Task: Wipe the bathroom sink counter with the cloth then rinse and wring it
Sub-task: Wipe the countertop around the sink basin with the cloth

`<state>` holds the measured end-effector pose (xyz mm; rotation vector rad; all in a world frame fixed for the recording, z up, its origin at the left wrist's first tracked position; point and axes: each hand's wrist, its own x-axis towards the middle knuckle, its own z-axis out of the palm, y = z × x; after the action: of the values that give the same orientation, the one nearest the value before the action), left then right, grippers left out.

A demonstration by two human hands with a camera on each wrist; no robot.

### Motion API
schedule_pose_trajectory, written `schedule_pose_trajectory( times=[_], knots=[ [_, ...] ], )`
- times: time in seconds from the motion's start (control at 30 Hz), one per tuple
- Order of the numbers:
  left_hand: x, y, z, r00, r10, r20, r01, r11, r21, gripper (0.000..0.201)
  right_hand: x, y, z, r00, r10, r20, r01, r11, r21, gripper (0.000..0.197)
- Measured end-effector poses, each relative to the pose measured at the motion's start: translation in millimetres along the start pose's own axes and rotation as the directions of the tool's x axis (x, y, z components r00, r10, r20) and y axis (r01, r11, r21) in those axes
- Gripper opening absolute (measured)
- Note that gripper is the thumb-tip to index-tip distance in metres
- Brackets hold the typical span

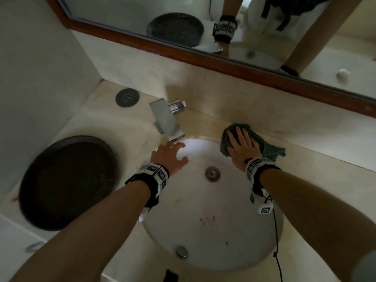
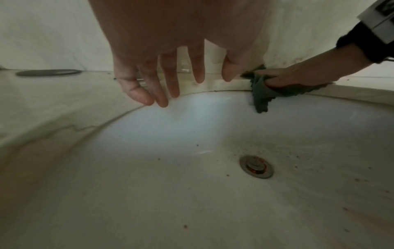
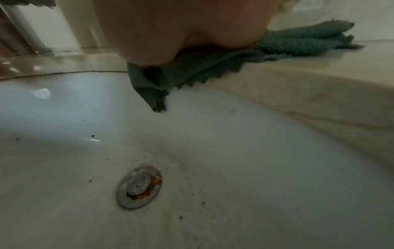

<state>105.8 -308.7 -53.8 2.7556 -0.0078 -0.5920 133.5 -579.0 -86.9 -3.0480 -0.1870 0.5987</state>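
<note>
A dark green cloth (image 1: 264,145) lies on the beige counter (image 1: 317,151) at the far right rim of the white sink (image 1: 203,220). My right hand (image 1: 241,144) presses flat on it with straight fingers. One corner of the cloth (image 3: 149,91) hangs over the rim into the basin. In the left wrist view the right hand (image 2: 298,75) lies on the cloth (image 2: 261,94). My left hand (image 1: 171,153) hovers over the far left part of the basin, fingers (image 2: 168,84) spread and loose, holding nothing. The drain (image 1: 212,173) sits mid-basin, with reddish specks around it.
A chrome faucet (image 1: 168,121) stands behind the sink, just beyond my left hand. A large dark round pan (image 1: 67,180) sits on the counter at the left. A dark round cap (image 1: 127,97) lies in the back left corner. A wood-framed mirror (image 1: 223,60) runs above the backsplash.
</note>
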Motion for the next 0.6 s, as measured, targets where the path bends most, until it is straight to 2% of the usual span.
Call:
schedule_pose_trajectory(
  times=[0.27, 0.47, 0.6],
  knots=[
    [-12, -50, -31, 0.996, 0.025, -0.091, -0.015, 0.994, 0.105, 0.05, 30, -77, -6, 0.99, -0.129, -0.064, 0.13, 0.991, 0.01, 0.054],
    [-25, -86, -45, 0.99, -0.034, -0.138, 0.046, 0.995, 0.086, 0.051, 33, -149, -6, 0.964, -0.256, -0.073, 0.261, 0.962, 0.082, 0.055],
    [-37, -111, -52, 0.984, -0.082, -0.158, 0.094, 0.993, 0.065, 0.049, 21, -182, -6, 0.981, -0.193, -0.001, 0.188, 0.956, 0.225, 0.051]
  ],
)
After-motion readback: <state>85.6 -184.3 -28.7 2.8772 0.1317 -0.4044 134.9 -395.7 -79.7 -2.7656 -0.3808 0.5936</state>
